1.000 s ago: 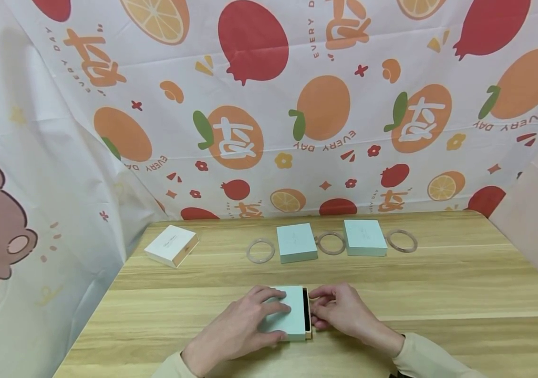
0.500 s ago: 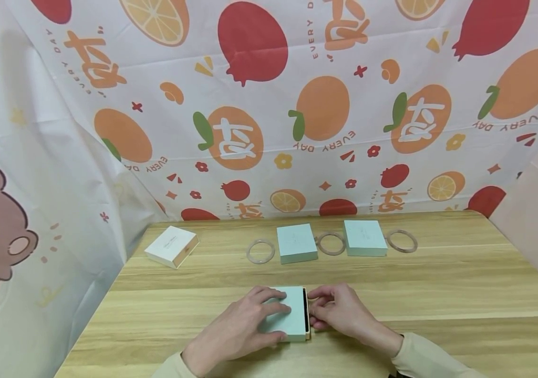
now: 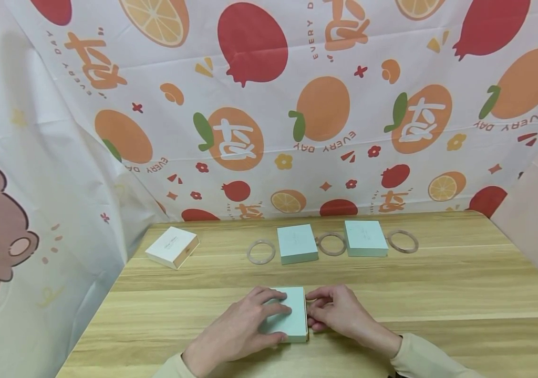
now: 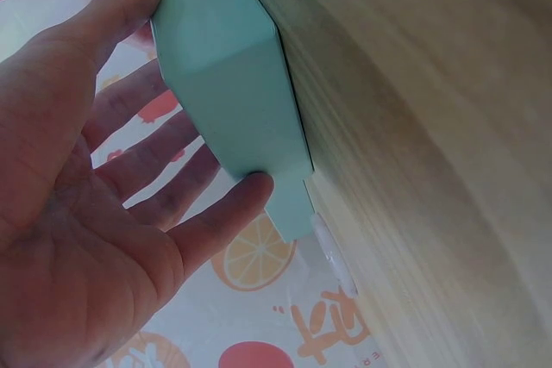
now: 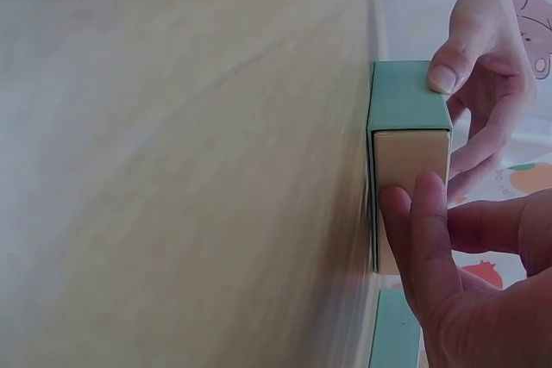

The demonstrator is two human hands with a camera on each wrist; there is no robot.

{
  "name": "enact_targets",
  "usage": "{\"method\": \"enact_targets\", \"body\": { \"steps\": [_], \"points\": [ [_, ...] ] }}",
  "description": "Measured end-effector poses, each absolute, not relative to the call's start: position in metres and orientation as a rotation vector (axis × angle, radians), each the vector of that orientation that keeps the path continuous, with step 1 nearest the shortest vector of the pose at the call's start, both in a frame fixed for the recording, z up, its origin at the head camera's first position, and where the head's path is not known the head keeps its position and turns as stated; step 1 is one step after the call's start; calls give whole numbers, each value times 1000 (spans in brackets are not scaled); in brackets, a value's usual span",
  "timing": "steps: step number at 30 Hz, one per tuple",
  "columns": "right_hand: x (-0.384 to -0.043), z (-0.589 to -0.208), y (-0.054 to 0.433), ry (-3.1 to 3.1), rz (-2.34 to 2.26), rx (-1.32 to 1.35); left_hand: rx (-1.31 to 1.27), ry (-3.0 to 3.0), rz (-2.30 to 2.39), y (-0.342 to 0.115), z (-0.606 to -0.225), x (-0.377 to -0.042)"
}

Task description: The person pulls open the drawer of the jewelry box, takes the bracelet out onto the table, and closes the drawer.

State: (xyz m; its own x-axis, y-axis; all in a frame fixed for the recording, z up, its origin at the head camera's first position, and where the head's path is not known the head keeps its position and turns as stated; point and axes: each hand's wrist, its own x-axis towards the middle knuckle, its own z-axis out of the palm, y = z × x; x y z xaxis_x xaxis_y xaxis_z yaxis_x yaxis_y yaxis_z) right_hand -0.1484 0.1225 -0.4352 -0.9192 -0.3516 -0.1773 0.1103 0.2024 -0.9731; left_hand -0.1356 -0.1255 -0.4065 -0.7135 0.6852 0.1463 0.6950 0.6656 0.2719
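Note:
A mint-green drawer box (image 3: pixel 295 315) lies flat on the wooden table in front of the person. The left hand (image 3: pixel 245 320) holds its sleeve from the left, with fingers spread over the top and the thumb at the near edge. In the left wrist view one fingertip (image 4: pixel 259 185) rests by the box's corner. The right hand (image 3: pixel 340 312) presses its fingertips against the tan end of the inner drawer (image 5: pixel 410 157) in the right wrist view. That drawer sits almost flush inside the sleeve. Its contents are hidden.
Along the back stand two more mint boxes, one (image 3: pixel 297 243) in the middle and one (image 3: pixel 365 238) farther right. Beside them lie a pale bangle (image 3: pixel 248 252), a brownish bangle (image 3: pixel 332 254) and another bangle (image 3: pixel 403 251). A white box (image 3: pixel 171 244) sits at the far left.
The right hand has pushed the drawer leftward into the sleeve, and the dark gap at the right end has gone. The left hand stays in place on the box.

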Motion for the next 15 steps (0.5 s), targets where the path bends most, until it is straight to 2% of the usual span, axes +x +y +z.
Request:
{"method": "enact_targets", "body": {
  "steps": [15],
  "points": [
    [-148, -433, 123, 2046, -1784, -183, -1176, -2838, -478, -125, -406, -135]
  ]
}}
